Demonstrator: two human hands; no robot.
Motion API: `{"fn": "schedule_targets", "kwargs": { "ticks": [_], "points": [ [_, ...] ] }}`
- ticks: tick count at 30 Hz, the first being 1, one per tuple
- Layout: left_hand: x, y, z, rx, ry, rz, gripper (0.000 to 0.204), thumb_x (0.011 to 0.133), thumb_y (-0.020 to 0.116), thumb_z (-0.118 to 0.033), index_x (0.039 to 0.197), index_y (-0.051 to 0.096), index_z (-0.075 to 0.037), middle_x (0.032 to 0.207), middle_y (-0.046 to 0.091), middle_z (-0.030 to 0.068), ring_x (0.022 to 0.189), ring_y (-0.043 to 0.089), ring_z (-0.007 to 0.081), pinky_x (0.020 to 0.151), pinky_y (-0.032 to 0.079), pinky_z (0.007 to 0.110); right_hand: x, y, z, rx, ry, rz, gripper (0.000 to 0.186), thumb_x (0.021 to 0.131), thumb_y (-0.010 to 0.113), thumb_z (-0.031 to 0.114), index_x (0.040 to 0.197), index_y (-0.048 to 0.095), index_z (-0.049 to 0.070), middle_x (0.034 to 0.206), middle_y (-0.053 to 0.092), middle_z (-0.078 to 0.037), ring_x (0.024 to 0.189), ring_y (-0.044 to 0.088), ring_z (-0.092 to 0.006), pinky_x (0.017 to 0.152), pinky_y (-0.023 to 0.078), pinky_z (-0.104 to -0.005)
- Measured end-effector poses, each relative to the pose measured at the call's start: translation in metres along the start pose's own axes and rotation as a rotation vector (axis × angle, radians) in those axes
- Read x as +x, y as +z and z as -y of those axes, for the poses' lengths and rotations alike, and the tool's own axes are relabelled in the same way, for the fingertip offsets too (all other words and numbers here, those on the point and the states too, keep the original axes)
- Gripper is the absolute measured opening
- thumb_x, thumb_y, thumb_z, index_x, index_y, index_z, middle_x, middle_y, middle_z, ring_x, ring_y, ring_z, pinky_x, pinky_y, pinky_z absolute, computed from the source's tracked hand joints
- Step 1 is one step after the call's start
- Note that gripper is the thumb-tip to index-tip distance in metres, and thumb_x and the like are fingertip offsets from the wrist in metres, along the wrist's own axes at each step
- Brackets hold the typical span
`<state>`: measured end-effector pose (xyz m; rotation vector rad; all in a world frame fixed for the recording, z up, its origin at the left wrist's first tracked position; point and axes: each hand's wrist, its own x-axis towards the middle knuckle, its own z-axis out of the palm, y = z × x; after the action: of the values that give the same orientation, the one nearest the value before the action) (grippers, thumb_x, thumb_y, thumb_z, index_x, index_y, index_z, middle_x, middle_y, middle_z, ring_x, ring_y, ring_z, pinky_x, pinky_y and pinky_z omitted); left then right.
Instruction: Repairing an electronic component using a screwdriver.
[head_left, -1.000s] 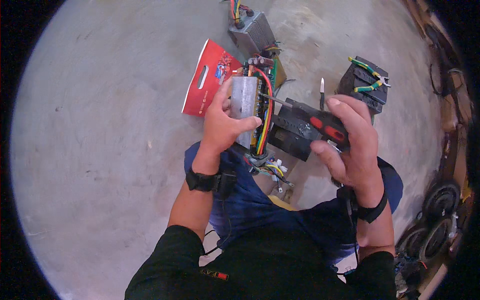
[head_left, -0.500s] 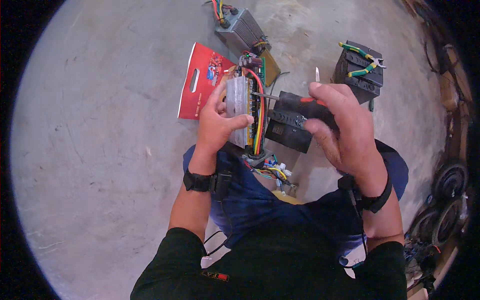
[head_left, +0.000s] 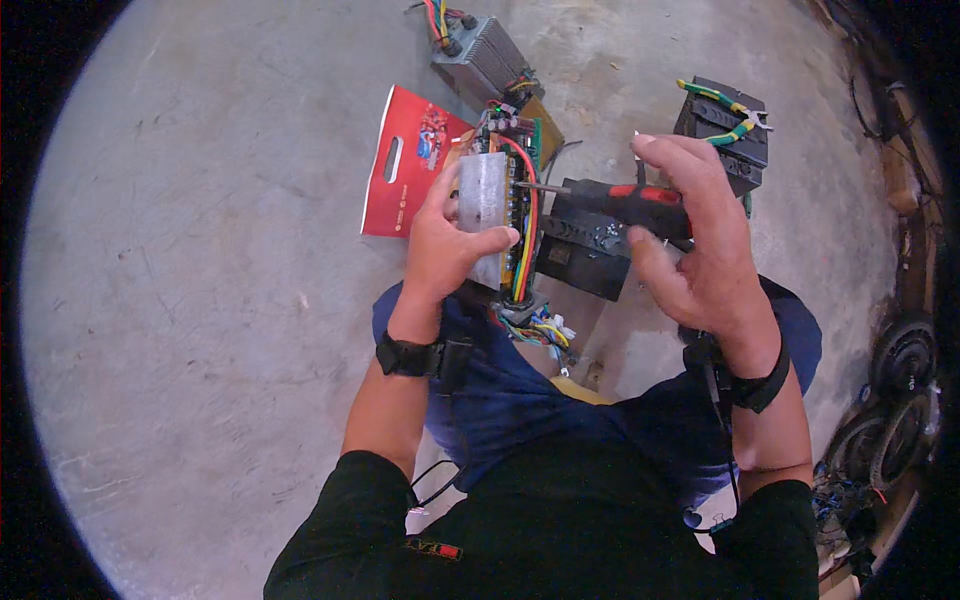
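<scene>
My left hand point(head_left: 445, 240) grips a circuit board with a pale metal heat-sink bar point(head_left: 484, 200), fingers behind its left side and thumb on the front. Thick red, yellow and green wires point(head_left: 530, 240) run along the board's right side and bunch at its lower end. A screwdriver point(head_left: 645, 203) with a black and red handle lies across my right hand point(head_left: 705, 220). Its handle sits between thumb and fingers, which are loosely curled around it. The shaft points left, and its tip meets the row of small parts beside the bar.
Below the screwdriver stands a black box point(head_left: 580, 265) with small metal bits on top. Green-and-yellow pliers point(head_left: 735, 115) rest on another black box point(head_left: 745, 165). A red bag point(head_left: 395, 200) and a finned grey metal case point(head_left: 485, 65) lie beyond. Tyres point(head_left: 900, 360) line the right edge.
The board in my left hand has shifted slightly right. My right hand's fingers have loosened and moved a little right on the screwdriver, whose tip stays at the board.
</scene>
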<state>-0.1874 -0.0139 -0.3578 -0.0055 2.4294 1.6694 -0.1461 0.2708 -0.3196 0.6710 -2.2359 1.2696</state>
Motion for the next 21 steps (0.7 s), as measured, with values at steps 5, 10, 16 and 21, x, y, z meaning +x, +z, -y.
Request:
{"fn": "schedule_targets", "kwargs": {
  "ticks": [5, 10, 16, 21],
  "points": [
    [0.001, 0.002, 0.006, 0.034, 0.05, -0.04, 0.109, 0.06, 0.093, -0.011, 0.155, 0.041, 0.0, 0.118, 0.07, 0.015, 0.104, 0.07, 0.0215, 0.091, 0.055, 0.036, -0.001, 0.002, 0.002, -0.026, -0.04, -0.058, 0.056, 0.084, 0.074, 0.006, 0.137, 0.055, 0.005, 0.118, 0.063, -0.021, 0.102, 0.067, -0.0382, 0.087, 0.057, -0.0426],
    [0.001, 0.001, 0.008, 0.033, 0.058, -0.036, 0.108, 0.06, 0.093, -0.01, 0.155, 0.041, 0.0, 0.119, 0.069, 0.0159, 0.104, 0.07, 0.0216, 0.093, 0.055, 0.036, -0.006, 0.001, -0.003, 0.096, 0.171, 0.055, 0.06, 0.082, 0.077, 0.008, 0.138, 0.055, 0.005, 0.122, 0.061, -0.021, 0.102, 0.068, -0.0381, 0.087, 0.057, -0.042],
    [0.0, 0.001, 0.009, 0.085, 0.057, -0.056, 0.109, 0.06, 0.093, -0.011, 0.155, 0.041, 0.001, 0.116, 0.069, 0.0148, 0.104, 0.07, 0.0218, 0.093, 0.055, 0.036, -0.001, 0.003, -0.001, 0.043, 0.021, -0.036, 0.051, 0.088, 0.073, 0.007, 0.136, 0.056, 0.004, 0.116, 0.064, -0.019, 0.096, 0.07, -0.0363, 0.085, 0.057, -0.0406],
    [0.002, -0.001, 0.013, 0.122, 0.084, -0.06, 0.11, 0.06, 0.094, -0.012, 0.155, 0.041, 0.001, 0.116, 0.069, 0.0146, 0.103, 0.07, 0.0224, 0.093, 0.055, 0.037, -0.007, -0.002, -0.008, 0.06, 0.137, 0.066, 0.055, 0.085, 0.074, 0.008, 0.136, 0.056, 0.004, 0.121, 0.062, -0.02, 0.099, 0.07, -0.037, 0.086, 0.057, -0.0405]
  ]
}}
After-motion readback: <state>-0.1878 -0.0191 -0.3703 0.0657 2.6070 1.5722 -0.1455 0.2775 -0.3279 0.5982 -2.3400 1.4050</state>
